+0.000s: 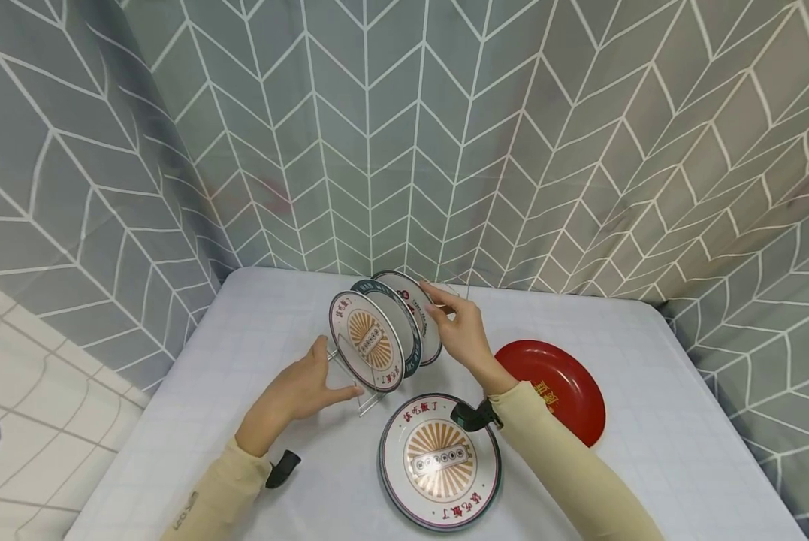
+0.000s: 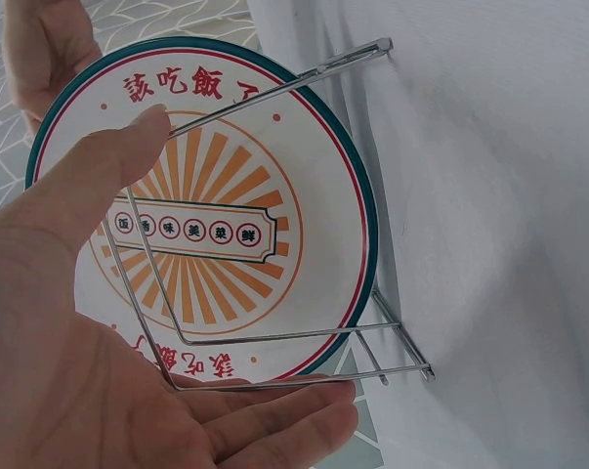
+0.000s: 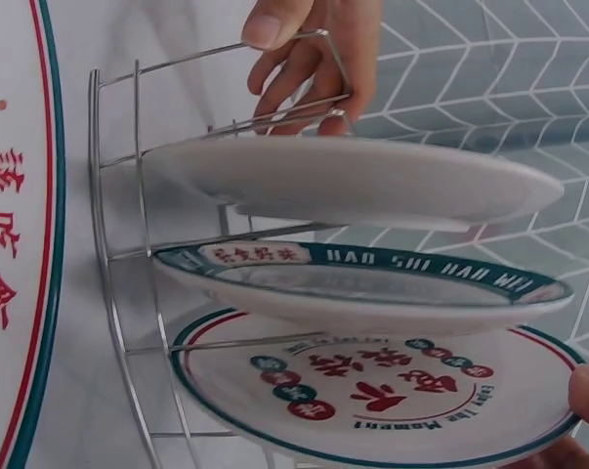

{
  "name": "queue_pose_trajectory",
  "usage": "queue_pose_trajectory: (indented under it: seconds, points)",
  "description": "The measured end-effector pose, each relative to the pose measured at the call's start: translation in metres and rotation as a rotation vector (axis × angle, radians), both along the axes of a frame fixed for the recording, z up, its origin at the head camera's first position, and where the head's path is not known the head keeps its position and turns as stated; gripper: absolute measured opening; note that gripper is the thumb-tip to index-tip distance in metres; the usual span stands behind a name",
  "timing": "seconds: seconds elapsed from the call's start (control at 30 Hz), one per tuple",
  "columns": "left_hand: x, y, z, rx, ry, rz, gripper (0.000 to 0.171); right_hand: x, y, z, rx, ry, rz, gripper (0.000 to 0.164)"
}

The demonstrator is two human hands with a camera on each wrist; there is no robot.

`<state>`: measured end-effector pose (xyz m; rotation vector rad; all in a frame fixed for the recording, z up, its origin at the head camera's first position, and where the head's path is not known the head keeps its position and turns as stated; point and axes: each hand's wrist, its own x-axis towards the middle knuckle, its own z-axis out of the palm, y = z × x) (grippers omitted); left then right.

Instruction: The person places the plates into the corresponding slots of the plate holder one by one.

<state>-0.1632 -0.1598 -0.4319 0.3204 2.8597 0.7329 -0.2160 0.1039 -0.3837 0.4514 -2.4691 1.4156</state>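
My left hand (image 1: 303, 387) grips the near end of a wire dish rack (image 2: 353, 61), thumb on one side and fingers under the lower wires. Three plates stand on edge in it. Nearest is a white plate (image 1: 366, 342) with an orange sunburst. Behind it leans a plate with a dark green lettered rim (image 3: 411, 259). My right hand (image 1: 468, 334) pinches the edge of the farthest plate (image 3: 392, 391), white with red characters. That plate tilts among the wires; whether its lower edge is fully seated I cannot tell.
A stack of sunburst plates (image 1: 440, 460) lies flat in front of the rack. Right of it a red oval plate (image 1: 566, 383) with gold characters is partly covered by my right forearm. The white cloth-covered table (image 1: 242, 330) meets patterned grey curtains (image 1: 390, 150) at its back.
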Motion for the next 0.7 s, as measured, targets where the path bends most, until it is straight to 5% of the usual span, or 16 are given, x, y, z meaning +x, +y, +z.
queue_pose_trajectory:
  seconds: [0.7]
  points:
    - [-0.0006,0.0005,-0.0007,0.018,-0.01,-0.004,0.118,-0.0006,0.0021,-0.0022,-0.021,-0.037,-0.003,0.041]
